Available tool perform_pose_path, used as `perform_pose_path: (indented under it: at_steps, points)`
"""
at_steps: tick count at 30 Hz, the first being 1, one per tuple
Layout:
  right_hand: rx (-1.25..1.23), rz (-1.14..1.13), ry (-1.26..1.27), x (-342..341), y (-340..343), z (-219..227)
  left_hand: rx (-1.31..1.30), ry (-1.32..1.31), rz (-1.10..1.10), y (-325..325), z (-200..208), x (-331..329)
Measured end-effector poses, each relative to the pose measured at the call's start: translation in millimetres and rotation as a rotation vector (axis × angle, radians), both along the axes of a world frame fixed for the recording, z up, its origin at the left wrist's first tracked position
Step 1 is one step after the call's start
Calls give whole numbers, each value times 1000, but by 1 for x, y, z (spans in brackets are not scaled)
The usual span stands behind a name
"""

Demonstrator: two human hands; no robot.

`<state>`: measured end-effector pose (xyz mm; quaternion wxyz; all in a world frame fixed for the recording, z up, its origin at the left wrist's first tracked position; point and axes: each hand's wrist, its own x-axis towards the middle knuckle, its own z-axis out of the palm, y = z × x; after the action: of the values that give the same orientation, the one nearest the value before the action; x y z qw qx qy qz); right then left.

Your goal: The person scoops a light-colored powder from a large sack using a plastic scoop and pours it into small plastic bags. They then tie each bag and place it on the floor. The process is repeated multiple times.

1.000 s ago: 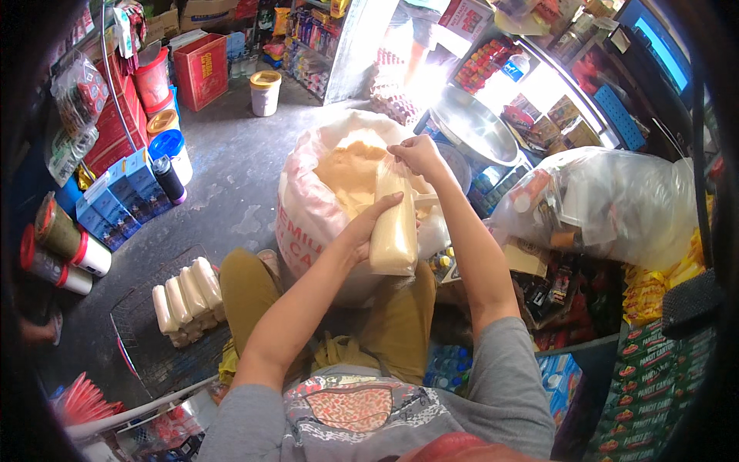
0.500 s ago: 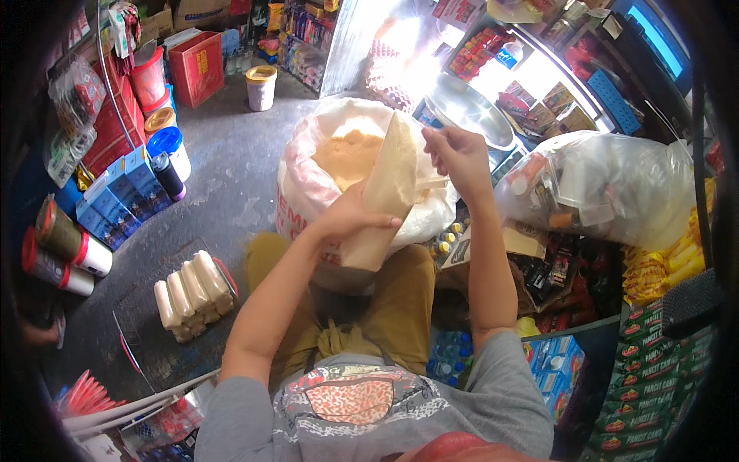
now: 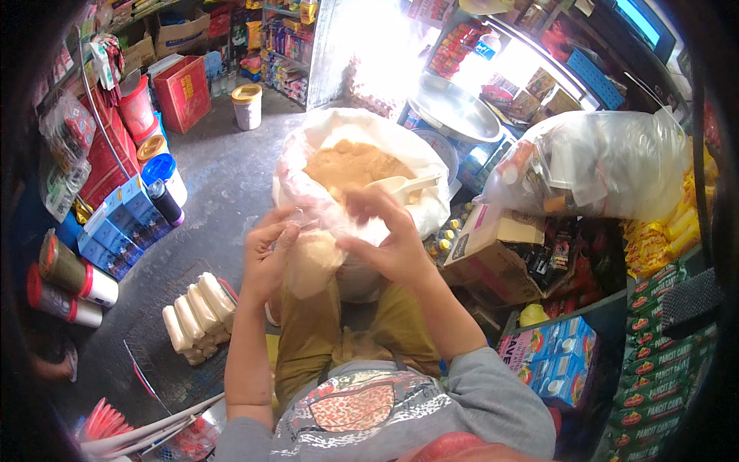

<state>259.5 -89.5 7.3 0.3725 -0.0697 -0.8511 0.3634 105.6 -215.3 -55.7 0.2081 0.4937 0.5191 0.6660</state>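
Clear plastic is bunching between both hands: the left hand (image 3: 268, 254) and the right hand (image 3: 387, 242) are each closing their fingers on the top of a small bag (image 3: 315, 258) filled with pale powder, which is hanging between them just above the person's knees. The bag's neck is crumpled and glaring, so how far it is twisted is hard to make out, and the left fingertips are partly hiding behind the film.

Just beyond the hands a big white sack (image 3: 362, 165) is standing open on the floor, its brown powder showing, with a pale scoop (image 3: 400, 185) lying in it; the lower part of the sack is sitting hidden behind the hands and bag. Further right a metal scale pan (image 3: 454, 112) is catching strong light that is washing out the shelves behind it, and a cardboard box (image 3: 493, 246) is leaning below a large clear bag (image 3: 600, 165) of packets. On the left floor a row of filled white packets (image 3: 196, 312) is lying on a wire tray (image 3: 154, 339), near blue cartons (image 3: 123, 227)
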Motion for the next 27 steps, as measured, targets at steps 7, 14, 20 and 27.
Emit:
perform_pose_path:
  at_steps: [7,14,20,27]
  points:
    - [-350,300,-15,-51,-4,-26,78,264,407,-6,25,-2]
    - [-833,411,170,-60,-19,16,212,-704,228,-53,-102,-27]
    - [-760,230,276,-104,-54,3,569,-1572,330,-71,-137,-17]
    - [-1112,664,188,-146,-94,-45,626,-1007,-310,-118,-185,-50]
